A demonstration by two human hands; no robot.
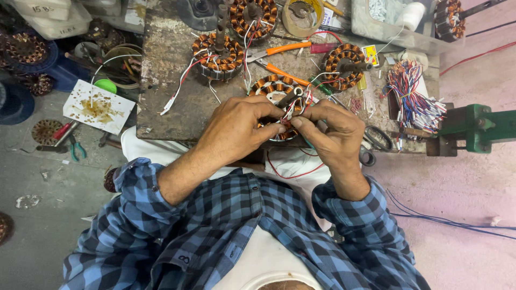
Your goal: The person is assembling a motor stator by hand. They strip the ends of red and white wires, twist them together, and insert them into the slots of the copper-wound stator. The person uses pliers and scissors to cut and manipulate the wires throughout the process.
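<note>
Both hands pinch wires on a copper-wound stator.
At the worktop's [166, 107] near edge, left hand [236, 126] and right hand [330, 129] grip thin leads above the stator [271, 86].

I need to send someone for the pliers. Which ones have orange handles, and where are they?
Start at the worn workbench above both hands. Among the copper-wound stators, just beyond the one being worked on, lie the orange-handled pliers. Their bright orange handles splay apart, unlike the black-handled scissors at the bench's right edge.
</note>
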